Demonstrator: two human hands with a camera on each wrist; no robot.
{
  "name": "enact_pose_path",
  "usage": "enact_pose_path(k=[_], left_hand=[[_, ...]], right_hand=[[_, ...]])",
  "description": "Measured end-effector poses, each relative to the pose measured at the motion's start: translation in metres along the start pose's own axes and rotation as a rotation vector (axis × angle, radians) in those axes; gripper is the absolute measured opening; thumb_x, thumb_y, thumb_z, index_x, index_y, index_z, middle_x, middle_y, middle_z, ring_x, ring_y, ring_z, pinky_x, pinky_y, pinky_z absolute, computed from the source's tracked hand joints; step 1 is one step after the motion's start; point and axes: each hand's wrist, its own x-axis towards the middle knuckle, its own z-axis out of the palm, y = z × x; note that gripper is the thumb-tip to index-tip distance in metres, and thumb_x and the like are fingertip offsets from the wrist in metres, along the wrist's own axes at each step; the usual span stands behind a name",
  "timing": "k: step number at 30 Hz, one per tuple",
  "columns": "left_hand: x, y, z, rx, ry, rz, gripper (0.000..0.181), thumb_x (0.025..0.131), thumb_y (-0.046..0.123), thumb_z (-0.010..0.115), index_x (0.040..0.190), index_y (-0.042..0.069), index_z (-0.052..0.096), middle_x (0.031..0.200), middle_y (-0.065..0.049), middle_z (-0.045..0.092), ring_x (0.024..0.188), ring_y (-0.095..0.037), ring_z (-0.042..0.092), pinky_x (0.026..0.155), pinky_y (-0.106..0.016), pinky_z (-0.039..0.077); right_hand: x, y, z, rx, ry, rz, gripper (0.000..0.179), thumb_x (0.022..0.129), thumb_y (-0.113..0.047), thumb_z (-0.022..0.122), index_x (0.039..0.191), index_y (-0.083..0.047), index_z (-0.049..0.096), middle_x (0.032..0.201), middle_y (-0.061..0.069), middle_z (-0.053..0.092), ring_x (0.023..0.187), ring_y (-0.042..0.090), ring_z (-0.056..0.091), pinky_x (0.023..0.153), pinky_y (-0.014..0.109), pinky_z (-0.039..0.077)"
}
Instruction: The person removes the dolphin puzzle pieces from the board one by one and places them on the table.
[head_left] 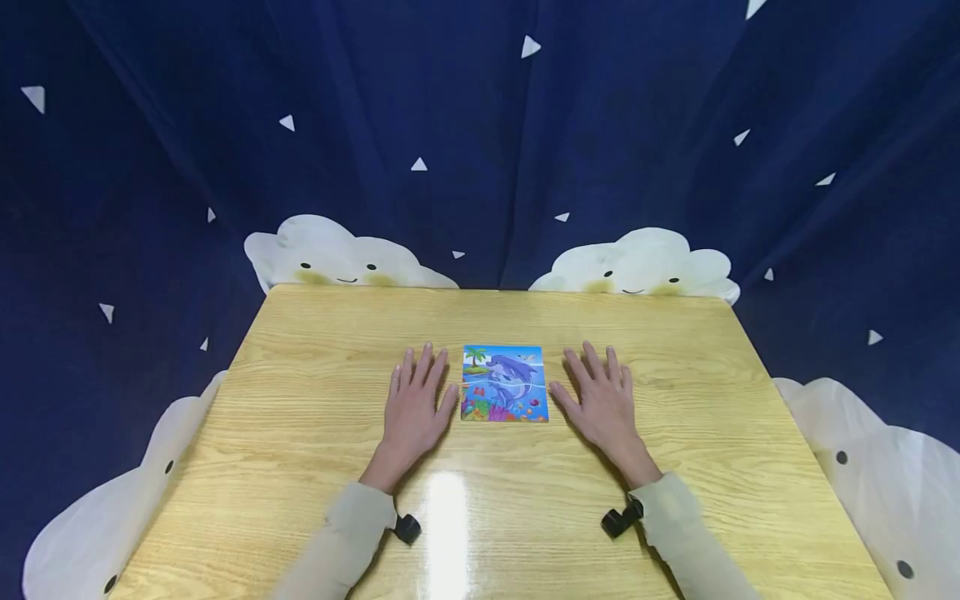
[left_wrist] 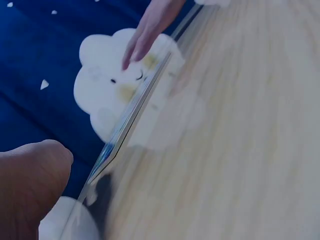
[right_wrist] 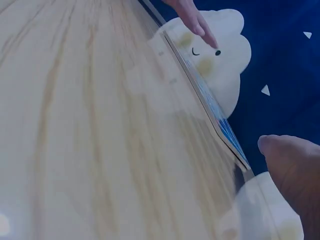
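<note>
A thin square picture board (head_left: 504, 383) lies flat on the table, printed with dolphins, a palm tree and coral. To its left my left hand (head_left: 416, 404) rests palm down, fingers extended and slightly spread, the thumb close to the board's left edge. On the other side my right hand (head_left: 602, 404) lies the same way, its thumb near the right edge. Neither hand holds anything. Both wrist views show the board edge-on, as a thin slab (left_wrist: 132, 112) in the left one and a similar slab (right_wrist: 207, 100) in the right one.
The wooden table (head_left: 315, 333) has a bright light reflection near its front. A dark blue curtain (head_left: 472, 100) with white triangles and smiling clouds hangs behind and around it. A small black camera (head_left: 407, 528) sits on the left wrist, another camera (head_left: 621, 518) on the right.
</note>
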Motion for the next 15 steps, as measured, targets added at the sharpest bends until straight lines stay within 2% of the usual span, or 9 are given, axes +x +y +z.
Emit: enact_pose_path(k=[5,8,12,15], left_hand=[[-0.005,0.018,0.01,-0.041,-0.031,0.038,0.065,0.109,0.047,0.044,0.165,0.017,0.033,0.172,-0.012,0.023,0.16,-0.041,0.013,0.127,-0.059,0.013],[-0.009,0.03,0.014,-0.062,-0.061,0.072,0.064,0.109,0.045,0.045,0.165,0.015,0.035,0.172,-0.013,0.024,0.16,-0.04,0.013,0.127,-0.059,0.014],[-0.012,0.043,0.019,-0.057,-0.075,0.136,0.06,0.109,0.039,0.046,0.162,0.011,0.04,0.169,-0.014,0.031,0.158,-0.039,0.021,0.126,-0.057,0.019],[-0.013,0.051,0.023,-0.04,-0.078,0.189,0.058,0.11,0.037,0.046,0.16,0.009,0.043,0.167,-0.015,0.035,0.157,-0.039,0.026,0.125,-0.056,0.024]], right_hand=[[0.007,-0.012,0.005,0.037,0.003,-0.055,0.072,0.101,-0.063,0.052,0.161,-0.024,0.042,0.169,0.013,0.03,0.155,0.05,0.018,0.118,0.071,0.017],[0.013,-0.02,0.008,0.071,0.007,-0.093,0.068,0.102,-0.058,0.055,0.159,-0.023,0.046,0.165,0.014,0.037,0.151,0.048,0.027,0.116,0.069,0.022],[0.022,-0.031,0.011,0.087,0.005,-0.144,0.061,0.102,-0.052,0.059,0.153,-0.02,0.053,0.153,0.014,0.049,0.137,0.044,0.042,0.108,0.063,0.033],[0.03,-0.037,0.014,0.09,0.001,-0.18,0.053,0.103,-0.045,0.06,0.147,-0.016,0.06,0.144,0.014,0.055,0.128,0.04,0.048,0.101,0.058,0.037]])
